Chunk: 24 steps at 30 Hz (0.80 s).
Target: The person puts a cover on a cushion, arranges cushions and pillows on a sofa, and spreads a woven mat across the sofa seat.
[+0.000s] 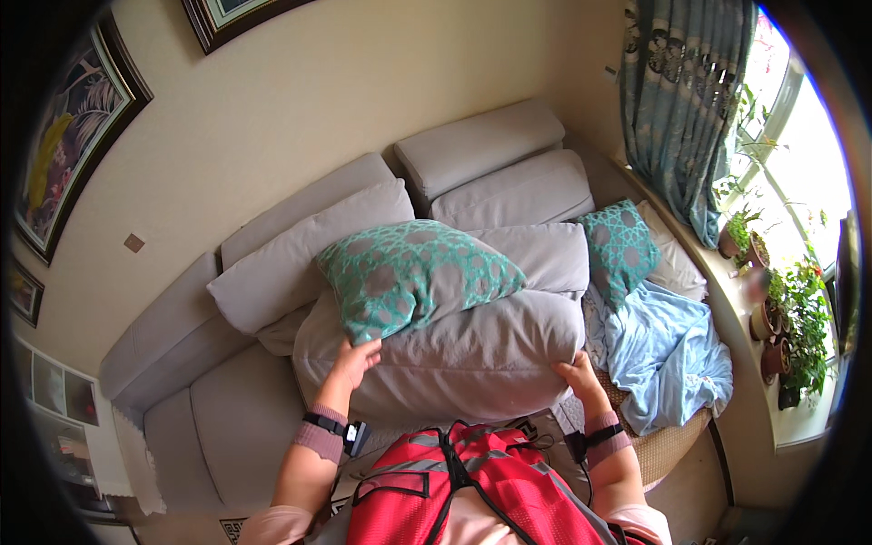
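A large grey seat cushion [470,361] stands tilted before me on the sofa. A teal-and-grey patterned throw pillow [422,272] lies across its top, one corner pointing down toward me. My left hand [355,366] is at that corner, its fingers closed around the fabric and close to the cushion's front. At the cushion's right end, my right hand [580,375] grips the lower edge, thumb in front; the other fingers are partly hidden. Both wrists wear black straps with small devices.
Grey back cushions [511,187] line the sofa. To the right are a second patterned pillow [620,248] and a crumpled light-blue blanket [664,354]. Potted plants [797,327] stand on the windowsill beside a curtain [681,116]. Framed pictures [75,136] hang on the wall.
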### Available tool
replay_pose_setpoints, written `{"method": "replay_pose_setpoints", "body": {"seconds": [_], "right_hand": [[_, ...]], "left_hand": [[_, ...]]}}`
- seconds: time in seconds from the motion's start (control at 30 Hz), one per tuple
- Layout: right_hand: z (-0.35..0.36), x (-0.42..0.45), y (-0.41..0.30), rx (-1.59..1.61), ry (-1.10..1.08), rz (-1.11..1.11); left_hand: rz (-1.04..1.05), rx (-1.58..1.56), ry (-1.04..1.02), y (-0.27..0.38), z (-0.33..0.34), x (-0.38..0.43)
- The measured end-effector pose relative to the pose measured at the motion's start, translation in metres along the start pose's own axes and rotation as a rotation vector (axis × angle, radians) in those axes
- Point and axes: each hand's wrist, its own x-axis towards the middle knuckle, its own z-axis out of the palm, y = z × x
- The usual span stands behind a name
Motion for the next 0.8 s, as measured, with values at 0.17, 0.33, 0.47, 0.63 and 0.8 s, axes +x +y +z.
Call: {"method": "replay_pose_setpoints", "body": {"seconds": [0.17, 0.33, 0.47, 0.63, 0.8], "right_hand": [[0.0, -0.061, 0.02, -0.011, 0.124, 0.076], [0.001, -0.118, 0.047, -0.012, 0.216, 0.171], [0.0, -0.164, 0.067, -0.129, 0.289, 0.274], [0.019, -0.198, 0.059, -0.081, 0.272, 0.369], [0.04, -0.221, 0.033, -0.121, 0.263, 0.42]], "left_hand": [[0.372, 0.093, -0.322, 0.054, 0.031, 0.016], [0.199, 0.745, -0.062, 0.003, -0.043, 0.045], [0.1, 1.004, 0.354, -0.047, -0.123, 0.051], [0.147, 1.029, 0.383, -0.077, -0.18, 0.08], [0.081, 1.087, 0.248, -0.055, -0.147, 0.072]]}}
